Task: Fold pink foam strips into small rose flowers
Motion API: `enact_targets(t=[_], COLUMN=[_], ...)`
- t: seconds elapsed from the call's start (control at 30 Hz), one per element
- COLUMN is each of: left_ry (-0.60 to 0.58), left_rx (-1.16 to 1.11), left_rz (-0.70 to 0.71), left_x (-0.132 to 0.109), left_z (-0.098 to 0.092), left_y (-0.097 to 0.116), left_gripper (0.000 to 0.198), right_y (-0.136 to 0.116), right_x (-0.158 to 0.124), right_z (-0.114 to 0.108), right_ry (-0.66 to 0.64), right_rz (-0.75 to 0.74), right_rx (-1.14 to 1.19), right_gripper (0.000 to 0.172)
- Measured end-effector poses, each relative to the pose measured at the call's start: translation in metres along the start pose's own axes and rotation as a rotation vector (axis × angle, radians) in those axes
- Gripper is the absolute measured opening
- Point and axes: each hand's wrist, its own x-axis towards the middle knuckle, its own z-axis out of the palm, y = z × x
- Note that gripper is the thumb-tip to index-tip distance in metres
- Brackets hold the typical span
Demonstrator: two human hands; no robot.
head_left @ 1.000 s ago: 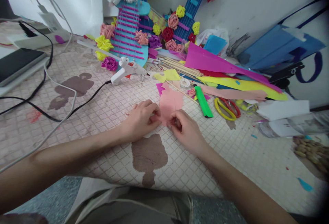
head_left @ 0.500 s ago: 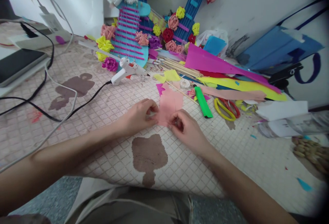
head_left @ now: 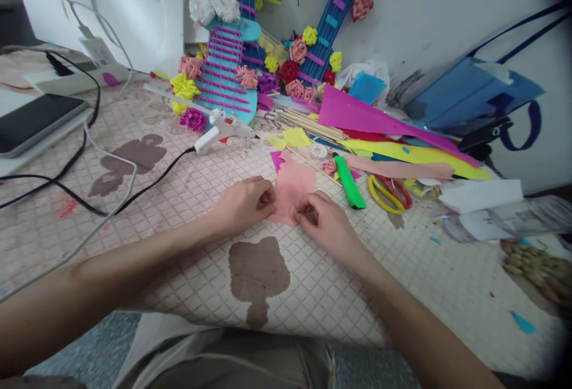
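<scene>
A pink paper sheet [head_left: 292, 186] lies on the quilted table cover [head_left: 187, 198] in the middle of the view. My left hand [head_left: 243, 204] pinches its left near corner with thumb and fingers closed. My right hand [head_left: 326, 225] pinches the near edge just to the right, fingers curled on the paper. Both forearms reach in from the bottom of the view. The near edge of the sheet looks folded or creased between the two hands.
A white glue gun [head_left: 221, 127] with a black cord lies behind the hands. A green cutter [head_left: 349, 181], yellow-handled scissors [head_left: 386, 191], wooden sticks [head_left: 308, 120] and coloured paper sheets [head_left: 375, 116] lie right. Blue guitar-shaped crafts [head_left: 227, 67] with paper roses lean at the back. A phone [head_left: 31, 121] lies left.
The camera tilted a little, so everything sits slightly lower. Both hands stay pinched on the pink paper, drawn closer together along its near edge.
</scene>
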Motion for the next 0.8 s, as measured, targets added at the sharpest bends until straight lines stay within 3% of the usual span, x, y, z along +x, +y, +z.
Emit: enact_targets(t=[0.13,0.27,0.47,0.67,0.8], left_ry=[0.006,0.002,-0.082,-0.184,-0.255], left_rx=[-0.046,-0.228,-0.617,-1.125,-1.192], left_rz=[-0.010,-0.089,-0.245,-0.493,-0.517], left_x=[0.000,0.001,0.004,0.003,0.001], left_z=[-0.004,-0.008,-0.007,-0.004,-0.004], left_y=[0.002,0.001,0.002,0.009,0.013], left_gripper=[0.003,0.007,0.012,0.011,0.014], right_y=[-0.002,-0.001,-0.012,-0.025,-0.023], right_x=[0.001,0.005,0.003,-0.005,-0.003], right_z=[-0.001,-0.002,-0.002,0.013,0.020], right_ry=[0.000,0.100,0.406,0.217,0.191], right_rz=[-0.002,-0.013,-0.146,-0.373,-0.369], right_rx=[0.030,0.175,0.119,0.024,-0.040], right_gripper=[0.008,0.005,0.007,0.016,0.006])
